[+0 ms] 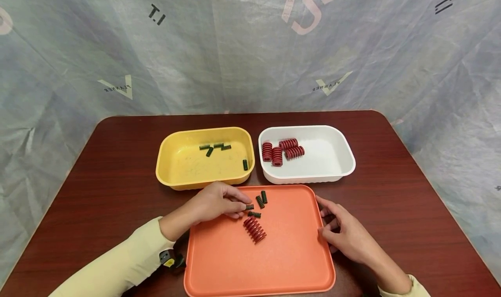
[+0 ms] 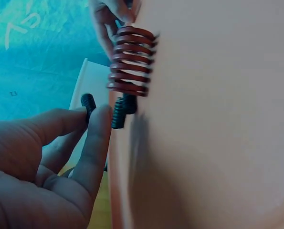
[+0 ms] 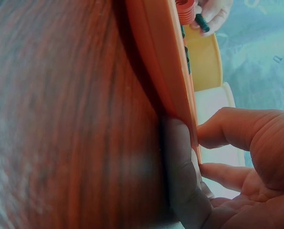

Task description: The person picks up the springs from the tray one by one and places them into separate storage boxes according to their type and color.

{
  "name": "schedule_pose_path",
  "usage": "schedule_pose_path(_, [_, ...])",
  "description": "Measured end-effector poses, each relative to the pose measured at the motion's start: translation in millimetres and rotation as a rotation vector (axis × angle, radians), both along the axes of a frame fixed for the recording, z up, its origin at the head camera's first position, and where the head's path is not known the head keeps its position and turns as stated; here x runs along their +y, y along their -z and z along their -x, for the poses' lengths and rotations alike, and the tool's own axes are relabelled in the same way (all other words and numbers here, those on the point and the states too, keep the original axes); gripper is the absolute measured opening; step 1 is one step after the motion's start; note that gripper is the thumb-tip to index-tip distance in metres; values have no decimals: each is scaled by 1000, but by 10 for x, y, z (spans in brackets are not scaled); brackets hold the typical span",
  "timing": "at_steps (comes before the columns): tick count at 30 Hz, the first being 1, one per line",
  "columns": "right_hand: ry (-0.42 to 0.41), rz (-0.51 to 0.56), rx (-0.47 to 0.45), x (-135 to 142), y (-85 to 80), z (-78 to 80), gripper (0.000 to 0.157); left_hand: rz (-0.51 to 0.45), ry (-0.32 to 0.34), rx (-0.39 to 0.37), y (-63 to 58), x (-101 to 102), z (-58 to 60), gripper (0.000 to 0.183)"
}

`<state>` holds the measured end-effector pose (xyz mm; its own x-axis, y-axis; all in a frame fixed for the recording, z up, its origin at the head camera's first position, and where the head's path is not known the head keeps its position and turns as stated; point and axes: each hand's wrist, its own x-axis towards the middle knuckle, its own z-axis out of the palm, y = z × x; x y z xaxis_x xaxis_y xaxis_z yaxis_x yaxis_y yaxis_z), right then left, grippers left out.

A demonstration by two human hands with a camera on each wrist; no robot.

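Note:
Between thumb and fingertips, my left hand (image 1: 219, 203) pinches a small dark green spring (image 2: 88, 102); it shows raised off the tray in the left wrist view. Below the hand lies an orange tray (image 1: 289, 262). My right hand (image 1: 346, 231) grips its right edge, with the thumb at the rim and a finger (image 3: 180, 157) along the outer side. Three more small green springs (image 1: 254, 215) lie on the tray's upper part, close to the left fingertips. Just below them rests one large red spring (image 1: 254, 230).
Behind the tray, a yellow bin (image 1: 168, 168) at the left holds several small green springs (image 1: 209, 151). A white bin (image 1: 332, 173) beside it holds several large red springs (image 1: 277, 156) at its left end. A printed grey sheet (image 1: 219, 49) hangs behind the dark wood table (image 1: 391, 175).

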<state>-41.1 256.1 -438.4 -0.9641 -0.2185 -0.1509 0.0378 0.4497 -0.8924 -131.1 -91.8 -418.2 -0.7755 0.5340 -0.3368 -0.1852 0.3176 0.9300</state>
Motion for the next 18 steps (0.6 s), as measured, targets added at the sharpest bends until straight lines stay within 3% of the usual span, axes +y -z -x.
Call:
schedule_pose_path(9, [-1,-2,2,2,7,-12,78,-73,50,-30,-181,-60,32,20])
schedule_pose_path(18, [1,-15,11,1,14,-11,79,-26,53,21,-449,-220,226,22])
